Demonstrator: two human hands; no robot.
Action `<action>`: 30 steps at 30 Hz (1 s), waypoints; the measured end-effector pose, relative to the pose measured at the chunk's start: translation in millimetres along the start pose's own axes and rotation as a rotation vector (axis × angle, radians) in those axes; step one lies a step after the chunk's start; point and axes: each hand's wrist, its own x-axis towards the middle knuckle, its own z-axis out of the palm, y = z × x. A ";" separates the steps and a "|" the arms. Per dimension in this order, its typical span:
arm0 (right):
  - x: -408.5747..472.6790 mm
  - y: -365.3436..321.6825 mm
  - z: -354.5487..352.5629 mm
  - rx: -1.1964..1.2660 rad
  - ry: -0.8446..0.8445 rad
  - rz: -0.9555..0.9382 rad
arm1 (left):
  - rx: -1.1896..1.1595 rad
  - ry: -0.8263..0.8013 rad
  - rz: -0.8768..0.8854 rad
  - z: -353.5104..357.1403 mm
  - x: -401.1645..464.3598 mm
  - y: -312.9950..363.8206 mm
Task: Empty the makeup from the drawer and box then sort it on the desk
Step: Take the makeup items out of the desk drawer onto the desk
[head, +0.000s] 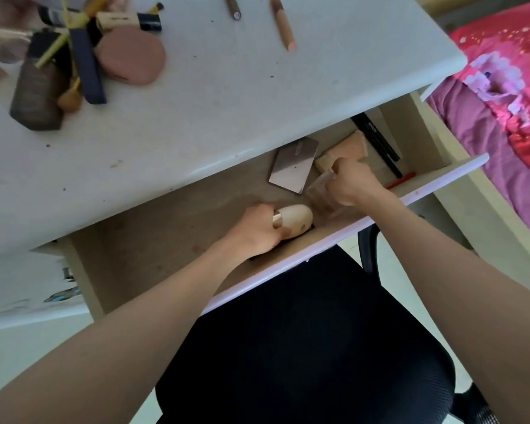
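The drawer [343, 237] under the white desk [214, 96] is pulled out. My left hand [257, 231] is inside it, closed on a beige bottle [294, 220] with a gold cap. My right hand [354, 186] grips a clear plastic case [318, 194] near the drawer's front wall. Still lying in the drawer are a mirrored compact [294, 165], a peach sponge [346, 148], black pencils [377, 139] and a red pencil [401, 180]. On the desk top left sits a pile of makeup [74, 56], with two loose pencils [283, 24] further right.
A black office chair [303, 347] sits directly below the drawer front. A bed with a pink and purple cover [502, 102] is at the right. The left half of the drawer floor is bare.
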 end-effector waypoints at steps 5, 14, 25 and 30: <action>-47.7 -12.6 -17.9 0.176 0.058 -0.185 | -0.027 0.035 0.025 -28.2 -40.4 -1.6; -99.5 -73.6 -38.8 0.962 0.026 -0.088 | -0.151 0.239 0.039 -108.3 -114.8 -16.6; -95.2 -152.4 -29.8 1.314 -0.175 0.091 | -0.802 0.668 -0.277 -157.6 -109.9 -47.9; -81.2 -173.0 -23.5 1.255 -0.002 0.060 | -0.814 0.767 -0.329 -164.4 -83.5 -43.4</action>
